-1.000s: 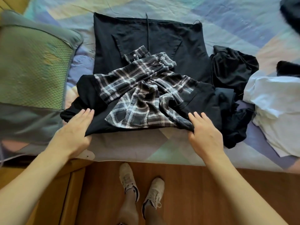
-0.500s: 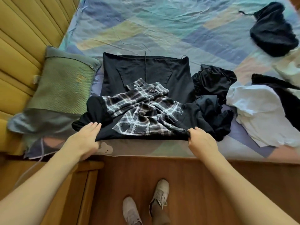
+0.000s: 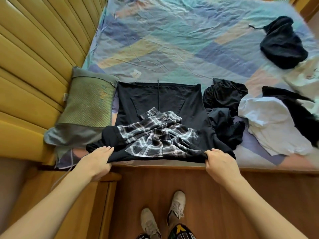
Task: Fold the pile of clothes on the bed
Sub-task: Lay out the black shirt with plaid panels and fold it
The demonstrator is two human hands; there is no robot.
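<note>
Both hands grip the black garment (long axis running away from them).

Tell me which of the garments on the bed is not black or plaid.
The crumpled white shirt, lying at the right near the bed's edge. The spread black garment, the plaid-panelled one both hands hold, and the crumpled heaps are dark.

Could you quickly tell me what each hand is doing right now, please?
Left hand: grips the black garment at its near edge.
Right hand: grips the same edge.
</note>
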